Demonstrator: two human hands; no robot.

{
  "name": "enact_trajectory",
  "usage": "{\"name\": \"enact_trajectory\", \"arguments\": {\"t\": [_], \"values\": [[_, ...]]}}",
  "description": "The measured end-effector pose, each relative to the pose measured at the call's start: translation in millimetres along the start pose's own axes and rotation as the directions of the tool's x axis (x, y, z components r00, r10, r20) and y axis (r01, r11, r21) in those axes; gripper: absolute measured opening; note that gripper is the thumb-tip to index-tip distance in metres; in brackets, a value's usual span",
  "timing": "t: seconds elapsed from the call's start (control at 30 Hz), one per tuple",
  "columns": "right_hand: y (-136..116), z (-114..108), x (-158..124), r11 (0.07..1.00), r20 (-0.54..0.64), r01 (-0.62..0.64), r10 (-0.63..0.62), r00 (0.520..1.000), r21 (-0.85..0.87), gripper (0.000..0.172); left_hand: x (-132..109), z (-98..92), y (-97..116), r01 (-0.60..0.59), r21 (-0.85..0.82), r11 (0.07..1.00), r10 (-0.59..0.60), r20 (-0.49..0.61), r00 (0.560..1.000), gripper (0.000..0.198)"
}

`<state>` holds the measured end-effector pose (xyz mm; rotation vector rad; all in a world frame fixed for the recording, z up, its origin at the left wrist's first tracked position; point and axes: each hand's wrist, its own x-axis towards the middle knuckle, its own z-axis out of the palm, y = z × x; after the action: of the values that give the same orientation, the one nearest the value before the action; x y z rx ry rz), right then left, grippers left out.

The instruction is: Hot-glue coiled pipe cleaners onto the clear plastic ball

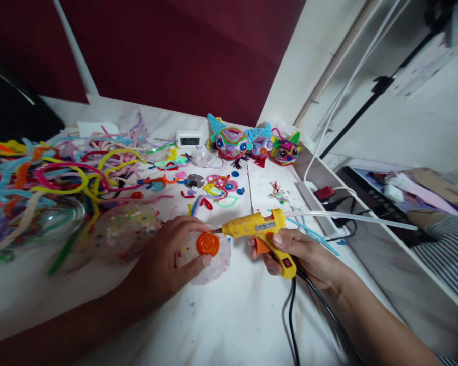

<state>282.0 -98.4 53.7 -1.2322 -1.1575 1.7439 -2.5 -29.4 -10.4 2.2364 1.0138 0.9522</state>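
Observation:
My right hand (pixel 301 254) grips a yellow hot glue gun (pixel 259 229) with a finger on its orange trigger. A white glue stick (pixel 351 217) juts from its back. The nozzle points left at an orange pipe-cleaner spiral (pixel 208 244). That spiral sits on a clear plastic dome (pixel 217 264). My left hand (pixel 171 259) is curled around the dome, with the thumb below the spiral and the fingers above it. The gun's black cord (pixel 292 320) runs down toward me.
A heap of coloured pipe cleaners (pixel 53 173) covers the left of the white table. Three decorated pipe-cleaner faces (pixel 252 145) and a small digital clock (pixel 189 139) stand at the back. Loose spirals (pixel 219 188) lie mid-table. A power strip (pixel 320 195) is at right.

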Motion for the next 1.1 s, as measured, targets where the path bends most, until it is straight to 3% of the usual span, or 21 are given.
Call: {"name": "enact_trajectory", "arguments": {"t": [0.4,1.1], "values": [[2.2,-4.2,-8.2,0.999,-0.019,-0.016,0.015,1.0,-0.05,0.057,2.3,-5.5,9.4,0.05,-0.051,0.997,-0.049,0.037,0.998,0.034],[-0.9,2.6,-13.4,0.999,-0.037,-0.026,0.025,0.999,-0.034,0.057,4.3,-7.0,-3.8,-0.042,-0.04,0.998,0.045,0.079,0.996,0.031]]}}
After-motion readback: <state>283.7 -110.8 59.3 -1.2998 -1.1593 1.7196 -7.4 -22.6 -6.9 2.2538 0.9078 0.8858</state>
